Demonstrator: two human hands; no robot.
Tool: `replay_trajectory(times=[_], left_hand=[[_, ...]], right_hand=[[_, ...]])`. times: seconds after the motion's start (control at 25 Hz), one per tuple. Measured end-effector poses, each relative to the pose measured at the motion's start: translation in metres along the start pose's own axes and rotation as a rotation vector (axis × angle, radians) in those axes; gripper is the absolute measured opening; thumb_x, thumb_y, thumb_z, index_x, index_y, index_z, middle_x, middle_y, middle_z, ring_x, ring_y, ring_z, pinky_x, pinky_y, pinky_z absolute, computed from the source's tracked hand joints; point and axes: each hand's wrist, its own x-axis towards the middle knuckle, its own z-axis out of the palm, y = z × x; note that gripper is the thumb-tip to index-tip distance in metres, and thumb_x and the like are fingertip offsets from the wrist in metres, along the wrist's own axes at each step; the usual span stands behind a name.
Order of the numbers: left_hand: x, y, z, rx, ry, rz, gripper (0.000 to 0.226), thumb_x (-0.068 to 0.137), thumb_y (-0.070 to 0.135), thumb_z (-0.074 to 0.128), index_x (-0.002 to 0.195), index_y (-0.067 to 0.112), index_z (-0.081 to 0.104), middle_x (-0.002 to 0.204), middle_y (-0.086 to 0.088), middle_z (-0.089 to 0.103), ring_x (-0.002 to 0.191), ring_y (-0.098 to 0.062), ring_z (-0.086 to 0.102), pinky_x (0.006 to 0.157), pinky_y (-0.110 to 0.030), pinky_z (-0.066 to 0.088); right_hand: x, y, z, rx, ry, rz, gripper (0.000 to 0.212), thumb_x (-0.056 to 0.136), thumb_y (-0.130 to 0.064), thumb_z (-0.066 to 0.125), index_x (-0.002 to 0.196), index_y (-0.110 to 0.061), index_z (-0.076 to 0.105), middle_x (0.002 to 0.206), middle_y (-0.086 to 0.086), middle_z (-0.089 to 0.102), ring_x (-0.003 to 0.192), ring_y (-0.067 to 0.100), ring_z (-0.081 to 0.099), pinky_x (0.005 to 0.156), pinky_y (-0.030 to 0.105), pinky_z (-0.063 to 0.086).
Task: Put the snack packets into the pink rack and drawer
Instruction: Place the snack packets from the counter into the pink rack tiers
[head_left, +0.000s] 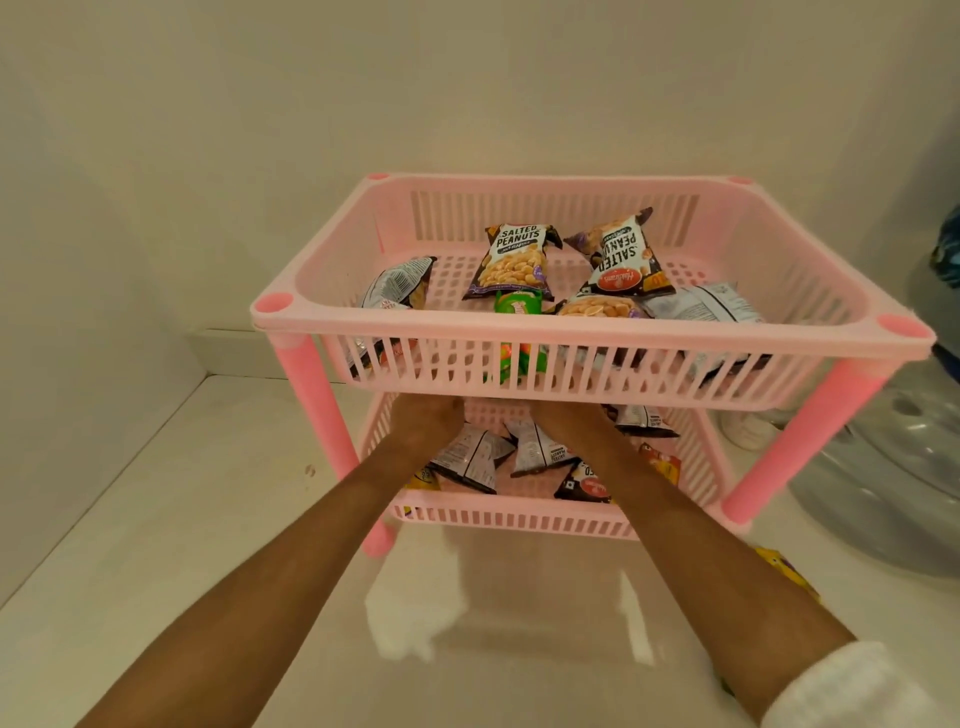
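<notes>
Against a plain cream wall stood a pink rack (587, 332) with two slatted baskets, one above the other, on pink legs. Its upper basket (291, 280) held several snack packets: two salted peanut packets (514, 260) near the back, a green packet (517, 306) at the front edge, and grey-backed packets to either side. Both bare forearms reached from below the rack into the lower basket (519, 517). The left hand (423, 421) and the right hand (563, 418) sat just under the upper basket's floor, above a heap of silver and dark packets (475, 457). Their fingers were tucked out of sight beneath that floor, so whether either hand gripped a packet could not be told. A yellow packet (784, 569) lay on the white surface (156, 545) just right of the rack, behind the right forearm. Right of the rack sat what seemed to be a large clear water bottle (893, 467).
</notes>
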Motion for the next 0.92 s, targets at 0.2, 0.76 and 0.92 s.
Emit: replay_trajectory(times=[0.2,0.76,0.92], left_hand=[[-0.06,0.028,-0.004,0.014,0.209,0.323,0.048,0.078,0.006,0.064,0.125,0.012,0.054,0.127,-0.011,0.059,0.115,-0.032,0.054,0.089,-0.044,0.054],[-0.249,0.112,0.092,-0.017,-0.18,1.035,0.044,0.078,0.024,0.068,0.119,0.008,0.062,0.119,-0.011,0.064,0.11,-0.032,0.059,0.1,-0.039,0.046],[-0.282,0.141,0.126,0.15,-0.491,1.095,0.061,0.085,0.032,0.062,0.137,0.009,0.042,0.145,-0.014,0.042,0.134,-0.034,0.035,0.112,-0.044,0.028]], right_hand=[[-0.064,0.005,-0.009,-0.216,0.362,-0.304,0.047,0.086,-0.009,0.059,0.133,-0.015,0.052,0.144,0.009,0.048,0.137,0.034,0.035,0.112,0.053,0.031],[-0.258,0.136,0.016,-0.186,0.426,0.173,0.042,0.075,-0.016,0.068,0.117,-0.013,0.064,0.122,0.01,0.064,0.113,0.034,0.057,0.093,0.044,0.047],[-0.288,0.176,0.027,-0.255,0.248,0.513,0.051,0.085,-0.033,0.053,0.134,-0.021,0.047,0.137,0.008,0.047,0.119,0.034,0.049,0.094,0.042,0.047]])
